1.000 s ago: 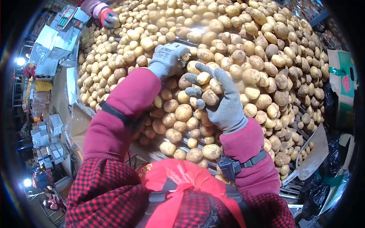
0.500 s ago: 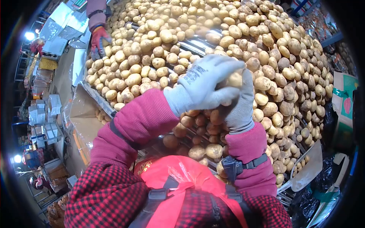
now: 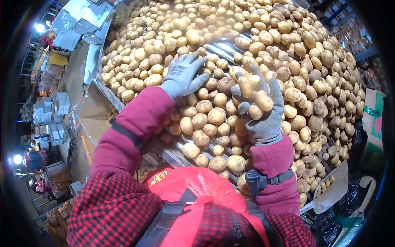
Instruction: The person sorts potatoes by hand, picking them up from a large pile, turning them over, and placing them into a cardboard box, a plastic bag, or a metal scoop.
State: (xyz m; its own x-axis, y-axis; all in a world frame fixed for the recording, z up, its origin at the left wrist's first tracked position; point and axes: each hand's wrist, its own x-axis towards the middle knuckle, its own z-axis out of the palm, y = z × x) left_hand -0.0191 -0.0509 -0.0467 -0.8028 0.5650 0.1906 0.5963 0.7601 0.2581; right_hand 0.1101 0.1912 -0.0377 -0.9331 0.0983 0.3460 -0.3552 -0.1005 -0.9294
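Observation:
A big heap of potatoes (image 3: pixel 216 116) lies over metal rollers (image 3: pixel 222 47) in front of me. My left hand (image 3: pixel 183 76), in a grey-white work glove, rests against potatoes left of the middle. Its fingers are stretched out and apart, with no potato in its grip. Turned palm up on the right, my right hand (image 3: pixel 267 119) wears a grey glove and cradles several potatoes (image 3: pixel 263 101), its fingers curled up around them. Loose potatoes surround both hands.
A metal scoop or shovel blade (image 3: pixel 332 189) lies at the heap's right edge. Cardboard boxes (image 3: pixel 373 113) and black plastic bags stand beyond it. A plastic-lined carton (image 3: pixel 95 107) is on the left. My red apron (image 3: pixel 193 181) meets the near metal edge.
My left hand has moved left, away from my right hand, and spread its fingers. My right hand has turned palm up, showing the potatoes. The other person's red-gloved hand has left view.

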